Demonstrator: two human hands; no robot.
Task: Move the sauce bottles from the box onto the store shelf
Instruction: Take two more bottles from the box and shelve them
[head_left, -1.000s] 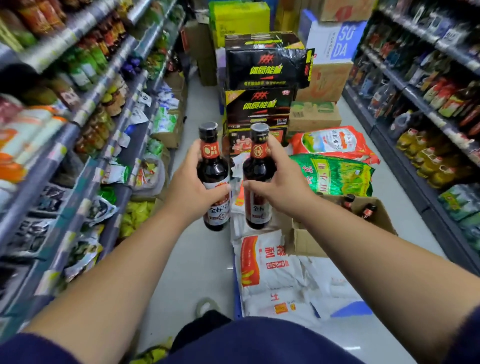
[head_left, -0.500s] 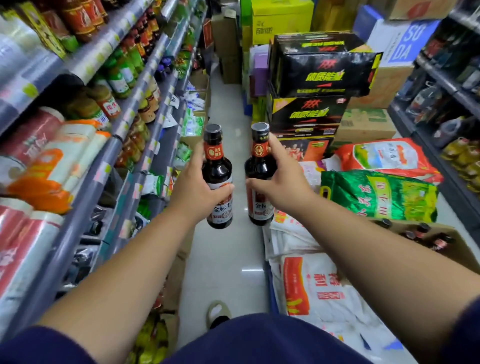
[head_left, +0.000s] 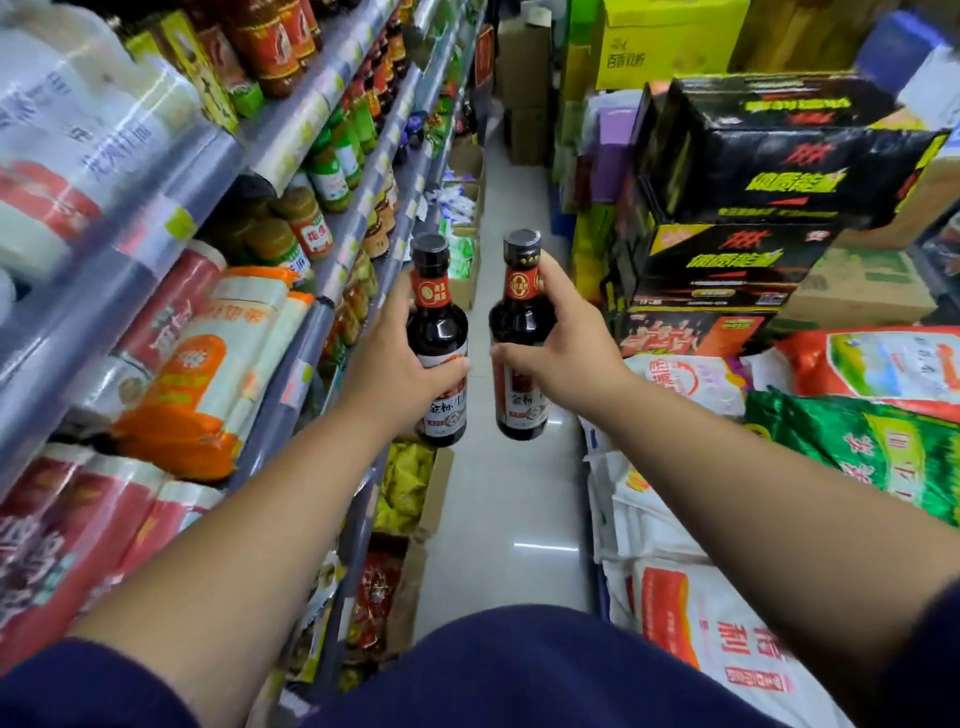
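**Ana:** Bottles up in the air, one in each hand! The left hand (head_left: 400, 358) is wrapped round the fat part of the left bottle (head_left: 436, 332), thumb across the label. The right hand (head_left: 566, 348) holds the right bottle (head_left: 519, 322) the same way, with one finger up by the neck.

**Ben:** Where are they?

**Ana:** Over the floor (head_left: 509, 519), standing straight up, close side by side but not touching. The shelf (head_left: 291, 374) is at nine o'clock. I can't see the box at all.

**Ben:** What could go wrong?

**Ana:** They might bump. They look like glass, and a knock could crack one.

**Ben:** And the shelf?

**Ana:** It looks full. Jars (head_left: 306, 223) sit tight along it at ten o'clock. With both hands busy, no hand is free to make room. Pushing a bottle in could tip a jar off the edge.

**Ben:** And if one slips?

**Ana:** That floor looks hard and shiny. The bottle would likely smash and spill sauce.

**Ben:** Anything else?

**Ana:** Sacks (head_left: 670, 525) are piled at four o'clock and black cartons (head_left: 769, 156) at two o'clock. The way is thin. A foot could catch a sack on the turn.
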